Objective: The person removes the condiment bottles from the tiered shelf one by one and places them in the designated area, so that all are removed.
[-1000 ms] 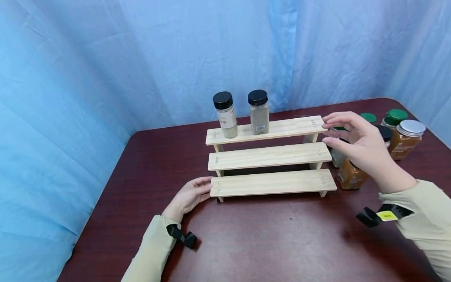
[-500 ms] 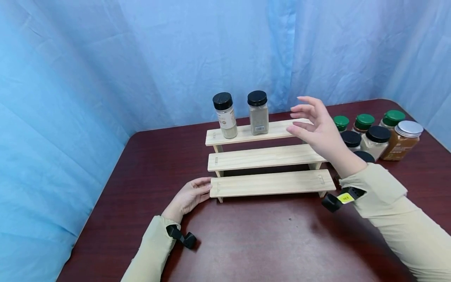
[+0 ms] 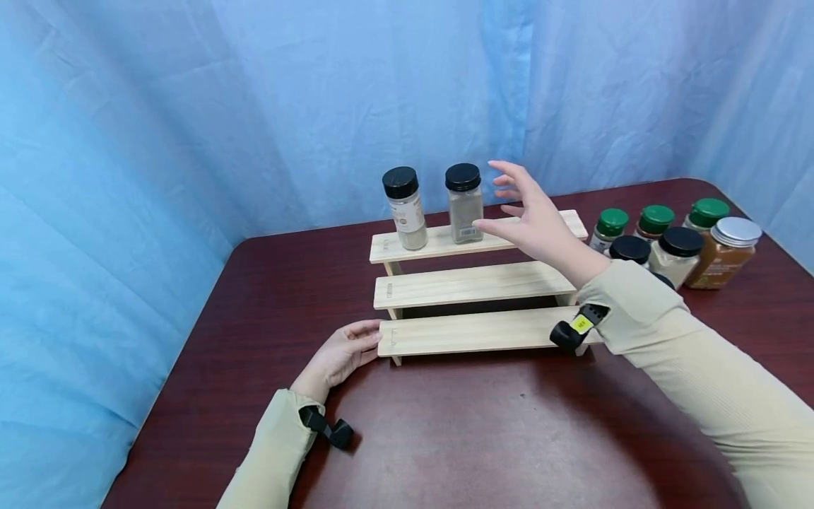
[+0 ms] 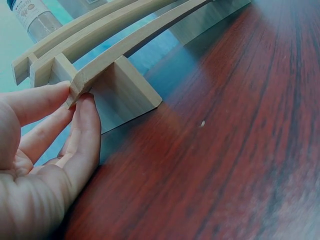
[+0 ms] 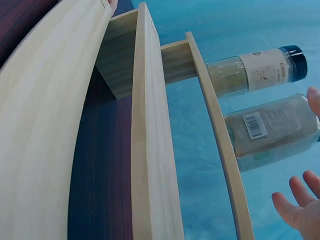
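A three-step wooden spice rack (image 3: 470,282) stands on the dark red table. On its top step are two black-lidded spice jars: a round labelled jar (image 3: 408,215) at left and a square glass jar (image 3: 466,212) beside it. My left hand (image 3: 340,355) pinches the left end of the lowest step, thumb and fingers at its edge in the left wrist view. My right hand (image 3: 534,219) hovers just right of the square jar, fingers spread and apart, with the thumb near the jar's lower side. In the right wrist view its fingers (image 5: 300,205) show beside that jar.
Right of the rack stand several more spice jars, among them a green-lidded jar (image 3: 612,223), a black-lidded jar (image 3: 679,254) and a silver-lidded jar (image 3: 728,256) of brown powder. My right forearm passes over the rack's right end. A blue curtain (image 3: 318,106) hangs behind the table.
My right hand has moved left from the rack's right end, over the top step, to the square jar. My left hand has stayed on the lowest step; the jars stand where they were.
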Demonstrator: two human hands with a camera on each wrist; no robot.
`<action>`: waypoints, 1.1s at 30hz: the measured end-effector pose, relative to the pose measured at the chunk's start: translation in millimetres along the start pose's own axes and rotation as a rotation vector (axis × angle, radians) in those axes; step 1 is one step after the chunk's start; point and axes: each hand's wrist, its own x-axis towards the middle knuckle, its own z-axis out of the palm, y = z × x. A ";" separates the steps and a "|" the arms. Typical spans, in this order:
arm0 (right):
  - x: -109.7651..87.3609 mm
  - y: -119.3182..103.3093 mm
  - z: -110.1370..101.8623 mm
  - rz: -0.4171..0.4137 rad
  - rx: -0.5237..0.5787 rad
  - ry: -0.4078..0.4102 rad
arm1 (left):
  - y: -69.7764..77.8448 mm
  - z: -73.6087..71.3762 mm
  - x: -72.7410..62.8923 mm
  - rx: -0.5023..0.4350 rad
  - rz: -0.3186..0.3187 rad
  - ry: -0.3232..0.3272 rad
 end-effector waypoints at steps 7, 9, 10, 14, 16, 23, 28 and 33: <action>9.9 -3.4 6.1 -0.035 -0.040 -0.032 | 2.0 1.0 -0.1 -0.001 0.003 -0.004; 11.2 -4.0 7.5 -0.041 -0.050 -0.039 | 2.0 0.9 0.0 -0.001 0.002 -0.003; 11.7 -4.0 8.3 -0.042 -0.049 -0.040 | 1.7 0.8 0.1 0.001 0.001 -0.003; 12.0 -2.9 11.9 -0.035 -0.036 -0.042 | 0.2 0.1 0.4 0.010 -0.005 0.003; 11.8 -2.0 14.0 -0.035 -0.034 -0.040 | -0.7 -0.6 0.6 0.017 -0.006 0.003; 13.6 1.6 23.4 -0.057 -0.062 0.002 | -2.7 -1.7 1.5 0.024 -0.008 0.007; 15.0 1.3 28.6 -0.087 -0.084 0.059 | -2.2 -1.2 1.7 0.018 0.000 0.002; 16.0 1.3 32.8 -0.101 -0.109 0.105 | -2.9 -1.8 1.8 0.013 -0.003 0.009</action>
